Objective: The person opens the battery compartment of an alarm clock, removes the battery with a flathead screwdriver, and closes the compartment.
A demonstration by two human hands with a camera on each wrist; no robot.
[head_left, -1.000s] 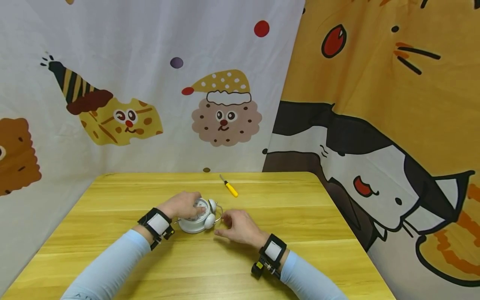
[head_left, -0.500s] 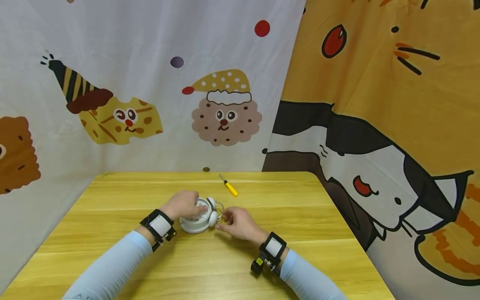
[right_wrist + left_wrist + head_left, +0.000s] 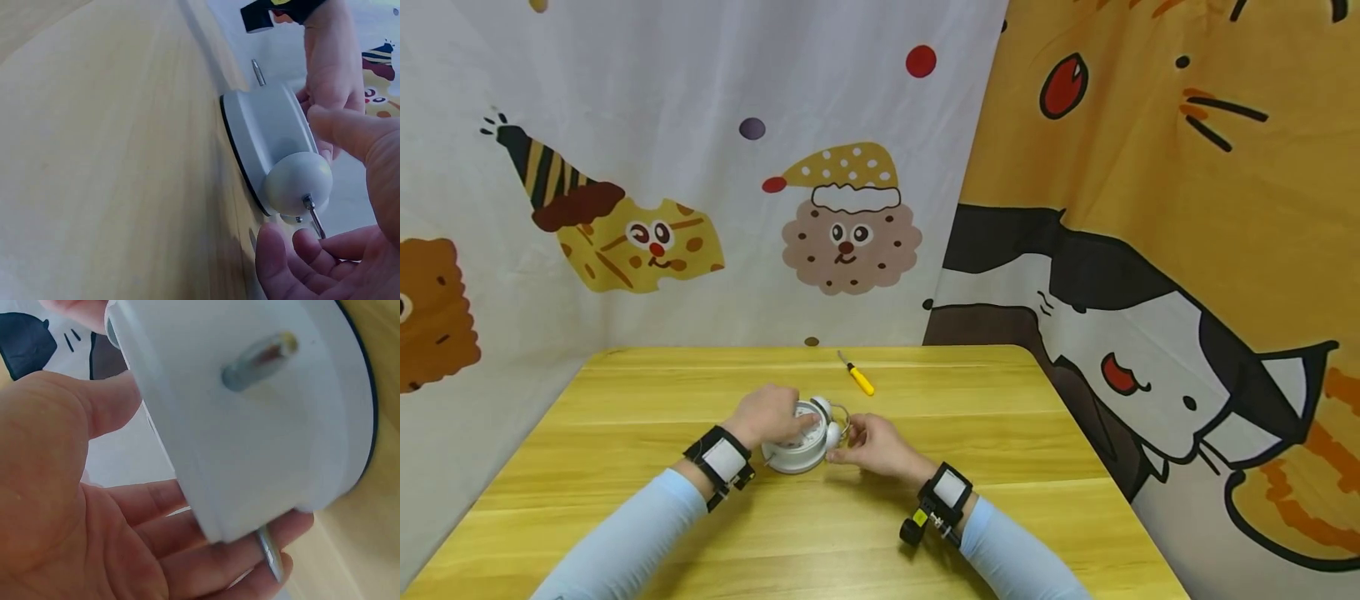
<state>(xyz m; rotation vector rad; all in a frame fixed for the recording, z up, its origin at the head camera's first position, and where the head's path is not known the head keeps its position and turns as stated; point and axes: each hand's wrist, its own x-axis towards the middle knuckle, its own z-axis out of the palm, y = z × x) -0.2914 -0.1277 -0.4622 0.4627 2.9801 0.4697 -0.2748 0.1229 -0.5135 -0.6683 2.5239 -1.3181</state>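
A white twin-bell alarm clock lies dial up on the wooden table, its bells toward the right. My left hand grips the left side of its body, thumb over the dial. In the left wrist view, fingers pass under the clock's white casing beside a metal foot. My right hand is at the bell end. The right wrist view shows its thumb at the front rim, above a bell, and its curled fingers at the wire handle. The dial is partly hidden by the left hand.
A screwdriver with a yellow handle lies near the back edge of the table, beyond the clock. Cartoon-printed cloth hangs behind the table and along its right side.
The clock has shifted slightly right and nearer with my left hand. My right thumb has closed in on the bell, and its fingers have come up to the handle. The screwdriver stays put.
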